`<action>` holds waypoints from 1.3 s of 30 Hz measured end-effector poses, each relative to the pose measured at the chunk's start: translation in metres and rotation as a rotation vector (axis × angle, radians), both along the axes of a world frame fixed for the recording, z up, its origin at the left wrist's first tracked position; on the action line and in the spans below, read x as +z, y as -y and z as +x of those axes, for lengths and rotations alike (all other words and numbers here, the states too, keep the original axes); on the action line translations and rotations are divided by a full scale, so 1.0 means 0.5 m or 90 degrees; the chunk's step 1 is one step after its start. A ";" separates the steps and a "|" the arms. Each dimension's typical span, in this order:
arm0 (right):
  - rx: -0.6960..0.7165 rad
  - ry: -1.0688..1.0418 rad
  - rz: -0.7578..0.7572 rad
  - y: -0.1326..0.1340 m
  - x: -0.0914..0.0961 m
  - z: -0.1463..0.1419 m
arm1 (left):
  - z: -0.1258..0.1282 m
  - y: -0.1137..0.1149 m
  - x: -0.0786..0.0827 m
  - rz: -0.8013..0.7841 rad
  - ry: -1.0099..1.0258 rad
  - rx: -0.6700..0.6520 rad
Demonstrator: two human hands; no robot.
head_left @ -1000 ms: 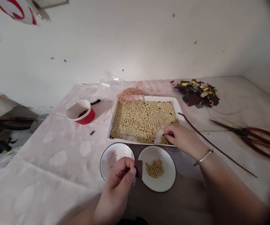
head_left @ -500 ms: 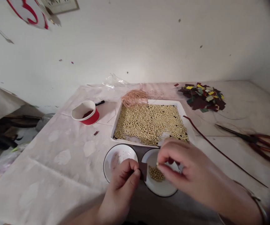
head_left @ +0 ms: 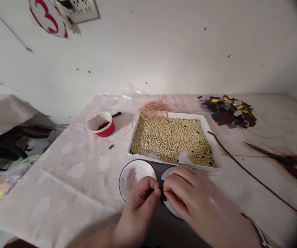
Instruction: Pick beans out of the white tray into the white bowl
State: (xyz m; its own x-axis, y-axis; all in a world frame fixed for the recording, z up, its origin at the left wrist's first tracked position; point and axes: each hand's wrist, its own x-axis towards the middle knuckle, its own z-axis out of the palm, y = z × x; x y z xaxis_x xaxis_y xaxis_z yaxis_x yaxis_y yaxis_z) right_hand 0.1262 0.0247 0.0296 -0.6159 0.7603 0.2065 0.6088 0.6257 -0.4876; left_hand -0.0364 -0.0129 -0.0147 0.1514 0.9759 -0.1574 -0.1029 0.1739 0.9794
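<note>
My left hand [head_left: 141,203] is closed, thumb and forefinger pinching a small dark brown flat piece [head_left: 162,185] that looks like leather or stiff cloth. Close against that piece, my right hand [head_left: 192,194] is closed in a pinch on a tiny pale bead [head_left: 164,191]. Below the left fingertips stands a white dark-rimmed bowl [head_left: 124,179] with pinkish residue in it. A second bowl [head_left: 166,173] lies mostly hidden under my right hand, its contents covered. Behind both bowls, a white tray [head_left: 211,137] holds a spread of cream beads [head_left: 171,137] with some dark ones.
Left is a red-and-white paper tub [head_left: 108,131] with dark red bits, beside a black marker [head_left: 116,114]. Tan thread [head_left: 153,109] lies on the tray's back edge. Right are coloured scraps [head_left: 228,113], a dark red cord [head_left: 241,165] and scissors [head_left: 279,158].
My right hand has moved left from over the right bowl, bringing the bead to the brown piece. My left hand keeps its pinch. The whole view has shifted slightly.
</note>
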 end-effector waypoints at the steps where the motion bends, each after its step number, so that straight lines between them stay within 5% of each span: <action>1: 0.008 -0.002 -0.008 0.001 0.000 -0.002 | 0.000 0.000 0.000 0.001 -0.007 -0.001; 20: -0.114 0.009 -0.028 -0.067 -0.008 0.052 | 0.008 0.001 0.006 0.060 0.000 -0.042; 31: -0.169 0.072 0.027 -0.128 -0.082 0.095 | 0.006 0.008 0.005 0.319 -0.322 -0.086; 39: -0.172 0.071 0.012 -0.135 -0.096 0.099 | 0.020 -0.003 0.000 0.564 -0.343 -0.111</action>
State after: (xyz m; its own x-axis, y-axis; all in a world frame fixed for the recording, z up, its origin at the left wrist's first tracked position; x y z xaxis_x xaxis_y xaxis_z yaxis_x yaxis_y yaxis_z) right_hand 0.1757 0.0920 -0.0182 -0.4110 0.8968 0.1638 0.8042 0.4413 -0.3980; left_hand -0.0262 -0.0112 -0.0146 0.4234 0.7466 0.5131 0.3412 -0.6561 0.6731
